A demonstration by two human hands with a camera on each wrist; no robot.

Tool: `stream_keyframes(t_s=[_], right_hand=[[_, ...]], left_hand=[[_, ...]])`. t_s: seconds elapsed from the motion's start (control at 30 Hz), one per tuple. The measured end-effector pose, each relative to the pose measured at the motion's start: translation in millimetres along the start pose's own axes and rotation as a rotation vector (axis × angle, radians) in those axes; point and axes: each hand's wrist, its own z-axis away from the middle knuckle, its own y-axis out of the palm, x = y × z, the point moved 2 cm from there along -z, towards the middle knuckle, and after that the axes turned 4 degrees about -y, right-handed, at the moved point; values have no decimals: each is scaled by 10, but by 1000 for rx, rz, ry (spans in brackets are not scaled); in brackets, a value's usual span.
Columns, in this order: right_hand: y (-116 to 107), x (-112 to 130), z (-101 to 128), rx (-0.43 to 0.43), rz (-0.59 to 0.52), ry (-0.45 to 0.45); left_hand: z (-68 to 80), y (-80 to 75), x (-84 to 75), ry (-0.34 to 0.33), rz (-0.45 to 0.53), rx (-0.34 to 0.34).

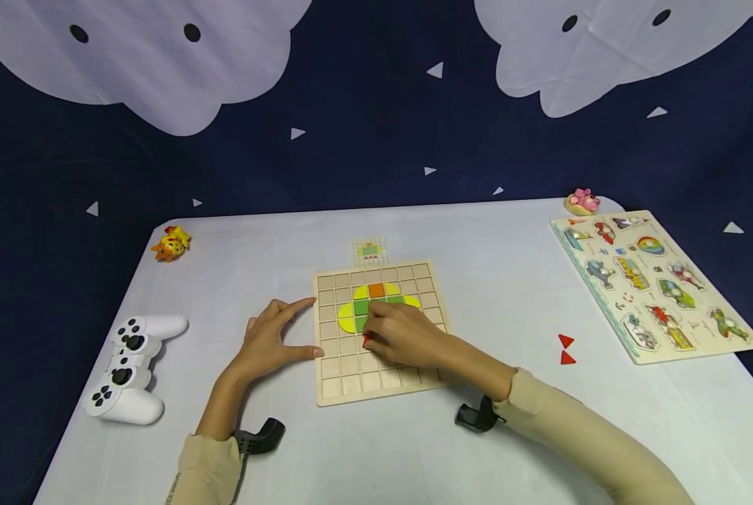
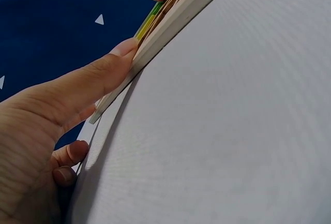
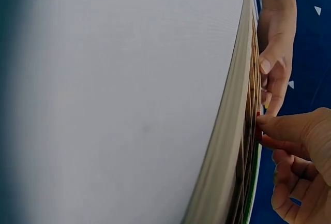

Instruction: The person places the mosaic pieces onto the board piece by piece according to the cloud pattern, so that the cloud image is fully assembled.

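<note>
Where white table (image 1: 509, 294) ends, navy backdrop (image 1: 364, 126)

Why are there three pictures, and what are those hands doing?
A person wears three cameras: one on the head, one on each wrist. The big picture looks down at a white table. The two sideways ones are wrist close-ups. The left hand steadies a wooden grid board with straight fingers against its edge. The right hand pinches a small red piece on the board. Nearby lie a white game controller, two red triangles and an animal puzzle.
</note>
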Motion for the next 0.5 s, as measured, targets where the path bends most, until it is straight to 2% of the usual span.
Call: stream_keyframes(t_s=[0.3, 0.5], right_hand=[[51, 15, 21, -10, -137, 54], [35, 31, 49, -4, -138, 68]], left_hand=[[-4, -2, -4, -1, -4, 6], [-1, 3, -5, 4, -9, -2]])
